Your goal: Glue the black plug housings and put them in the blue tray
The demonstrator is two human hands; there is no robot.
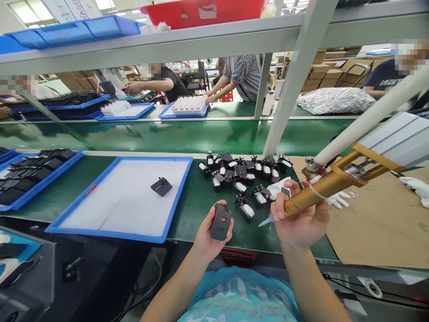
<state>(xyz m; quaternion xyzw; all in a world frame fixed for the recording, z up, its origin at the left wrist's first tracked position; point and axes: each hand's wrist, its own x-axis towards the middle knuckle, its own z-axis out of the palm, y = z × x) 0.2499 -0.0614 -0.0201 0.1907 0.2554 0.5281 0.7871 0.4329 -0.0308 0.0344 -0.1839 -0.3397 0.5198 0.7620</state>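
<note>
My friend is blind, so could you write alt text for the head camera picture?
The person's left hand holds a small black case and the right hand grips a gold tool with a pale blue tip, over a green workbench. Black units lie clustered beyond; to the left, a blue-rimmed white tray holds one black piece.

Brightly lit, glaring windows [42,10], stretched edges

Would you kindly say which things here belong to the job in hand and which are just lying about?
Apparently job items:
black casing in left hand
gold dispenser in right hand
black units

Seemingly lying about:
white gloves
red bin
</note>
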